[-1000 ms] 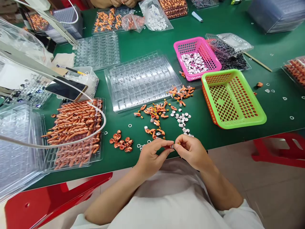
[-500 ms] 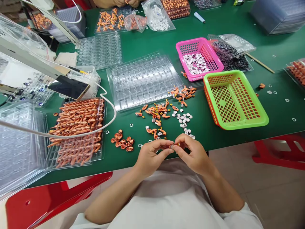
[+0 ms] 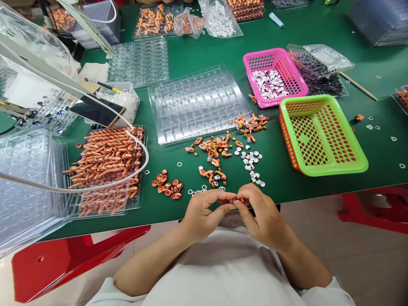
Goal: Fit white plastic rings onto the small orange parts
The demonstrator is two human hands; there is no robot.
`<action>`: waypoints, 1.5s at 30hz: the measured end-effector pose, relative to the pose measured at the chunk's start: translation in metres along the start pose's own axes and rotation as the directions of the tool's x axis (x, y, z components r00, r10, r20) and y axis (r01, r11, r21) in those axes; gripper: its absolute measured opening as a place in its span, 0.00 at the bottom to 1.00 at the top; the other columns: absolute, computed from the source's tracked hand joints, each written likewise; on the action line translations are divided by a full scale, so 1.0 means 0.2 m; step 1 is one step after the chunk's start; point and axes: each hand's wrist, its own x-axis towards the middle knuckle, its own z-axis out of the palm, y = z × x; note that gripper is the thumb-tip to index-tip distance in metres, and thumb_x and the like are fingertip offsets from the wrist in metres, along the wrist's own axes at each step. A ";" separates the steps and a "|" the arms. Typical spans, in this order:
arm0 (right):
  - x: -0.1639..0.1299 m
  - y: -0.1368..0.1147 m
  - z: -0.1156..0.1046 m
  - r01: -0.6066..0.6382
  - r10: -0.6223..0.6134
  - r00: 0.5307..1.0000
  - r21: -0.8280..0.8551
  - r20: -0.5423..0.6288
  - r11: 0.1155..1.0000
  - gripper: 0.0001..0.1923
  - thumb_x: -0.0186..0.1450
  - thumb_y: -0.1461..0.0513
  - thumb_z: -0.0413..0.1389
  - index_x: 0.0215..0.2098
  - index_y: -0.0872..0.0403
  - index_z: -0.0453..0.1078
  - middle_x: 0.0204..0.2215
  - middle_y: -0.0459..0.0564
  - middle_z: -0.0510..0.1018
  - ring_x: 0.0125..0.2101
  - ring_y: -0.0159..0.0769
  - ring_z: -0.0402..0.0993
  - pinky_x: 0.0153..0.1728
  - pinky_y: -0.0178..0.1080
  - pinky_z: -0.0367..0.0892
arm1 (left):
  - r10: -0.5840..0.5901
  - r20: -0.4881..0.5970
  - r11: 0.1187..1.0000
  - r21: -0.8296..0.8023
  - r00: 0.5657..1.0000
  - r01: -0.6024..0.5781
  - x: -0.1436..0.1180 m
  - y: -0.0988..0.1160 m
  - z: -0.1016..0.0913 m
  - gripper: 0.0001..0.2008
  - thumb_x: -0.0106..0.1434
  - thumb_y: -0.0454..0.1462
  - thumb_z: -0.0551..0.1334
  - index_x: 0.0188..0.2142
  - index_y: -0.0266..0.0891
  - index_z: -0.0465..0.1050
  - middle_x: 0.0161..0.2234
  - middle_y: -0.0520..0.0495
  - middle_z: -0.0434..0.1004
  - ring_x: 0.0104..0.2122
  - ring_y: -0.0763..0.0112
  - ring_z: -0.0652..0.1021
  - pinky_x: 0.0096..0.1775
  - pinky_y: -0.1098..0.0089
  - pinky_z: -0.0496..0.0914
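My left hand [image 3: 204, 214] and my right hand [image 3: 264, 216] meet at the table's front edge, thumbs and fingertips pinched together on a small orange earbud part [image 3: 241, 200]. Fingers cover most of it; a bit of dark and yellow shows. Just beyond my hands lie loose orange stem-shaped earbud pieces [image 3: 216, 146], some with yellow bits attached. Round white discs [image 3: 251, 158] are scattered to their right. Several thin white rings [image 3: 197, 191] lie by my left hand, with a cluster of orange cup-shaped shells [image 3: 167, 185] farther left.
A clear moulded tray [image 3: 199, 104] lies mid-table. Right of it stand a pink basket [image 3: 274, 104] of white pieces and a green basket [image 3: 338, 170]. At left are a filled tray of orange stems [image 3: 108, 157], a phone [image 3: 95, 112], a white cable [image 3: 145, 163] and a red stool [image 3: 47, 265].
The view has shifted slightly, so the table contents appear a little to the right. Both hands keep their pinch, with the fingers slightly repositioned and more of the part's orange showing.
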 end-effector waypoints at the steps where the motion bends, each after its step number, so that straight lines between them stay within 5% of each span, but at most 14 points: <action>1: 0.00 -0.01 0.00 0.002 -0.002 1.000 -0.001 0.000 1.000 0.05 0.71 0.67 0.47 0.42 0.51 0.59 0.33 0.50 0.70 0.33 0.38 0.68 0.33 0.39 0.66 | 0.023 -0.004 1.000 -0.009 1.000 -0.023 0.00 0.00 0.00 0.08 0.61 0.30 0.66 0.39 0.40 0.81 0.34 0.47 0.85 0.32 0.68 0.83 0.36 0.72 0.77; 5: 0.02 -0.01 0.00 -0.058 0.057 0.998 0.031 0.023 0.998 0.04 0.71 0.66 0.46 0.41 0.51 0.59 0.33 0.49 0.69 0.32 0.36 0.68 0.32 0.39 0.66 | 0.059 -0.036 0.998 -0.004 0.998 -0.059 -0.01 -0.01 0.01 0.08 0.62 0.31 0.65 0.40 0.40 0.81 0.34 0.47 0.85 0.32 0.68 0.82 0.36 0.71 0.77; 9: 0.05 0.00 0.00 -0.167 0.160 0.984 0.101 0.074 0.981 0.03 0.71 0.64 0.48 0.38 0.51 0.61 0.32 0.48 0.70 0.30 0.34 0.68 0.32 0.37 0.66 | -0.031 -0.040 0.999 0.016 0.999 0.032 0.00 -0.02 0.01 0.07 0.62 0.32 0.65 0.39 0.41 0.81 0.34 0.48 0.85 0.33 0.67 0.83 0.39 0.70 0.77; 14: 0.08 0.01 -0.01 -0.327 0.305 0.944 0.248 0.126 0.912 0.04 0.69 0.62 0.52 0.35 0.51 0.64 0.29 0.45 0.73 0.29 0.33 0.71 0.31 0.34 0.68 | -0.240 0.036 0.938 -0.250 0.970 0.241 0.01 -0.02 0.01 0.07 0.61 0.35 0.66 0.39 0.40 0.81 0.35 0.46 0.85 0.35 0.64 0.84 0.40 0.68 0.79; 20: 0.09 0.01 -0.04 -0.456 0.405 0.890 0.391 0.210 0.799 0.07 0.68 0.57 0.54 0.36 0.52 0.69 0.29 0.45 0.76 0.29 0.33 0.74 0.31 0.34 0.70 | -0.299 0.083 0.866 -0.395 0.951 0.306 0.02 -0.03 0.00 0.09 0.59 0.37 0.69 0.39 0.39 0.81 0.35 0.45 0.85 0.35 0.63 0.84 0.39 0.66 0.80; 32: 0.06 0.01 -0.03 -0.413 0.396 0.910 0.349 0.121 0.841 0.04 0.67 0.61 0.55 0.34 0.52 0.70 0.29 0.45 0.76 0.28 0.32 0.73 0.30 0.32 0.68 | -0.281 0.089 0.851 -0.438 0.955 0.291 0.02 -0.03 0.01 0.09 0.59 0.33 0.68 0.41 0.41 0.82 0.35 0.48 0.85 0.35 0.68 0.84 0.39 0.71 0.79; 45: 0.06 0.01 -0.03 -0.290 0.291 0.956 0.226 0.032 0.930 0.03 0.63 0.66 0.56 0.32 0.51 0.70 0.27 0.44 0.75 0.28 0.31 0.72 0.30 0.33 0.68 | -0.078 0.024 0.992 -0.100 0.997 0.080 0.00 -0.08 0.00 0.10 0.62 0.32 0.66 0.43 0.43 0.81 0.37 0.48 0.85 0.36 0.69 0.83 0.41 0.73 0.76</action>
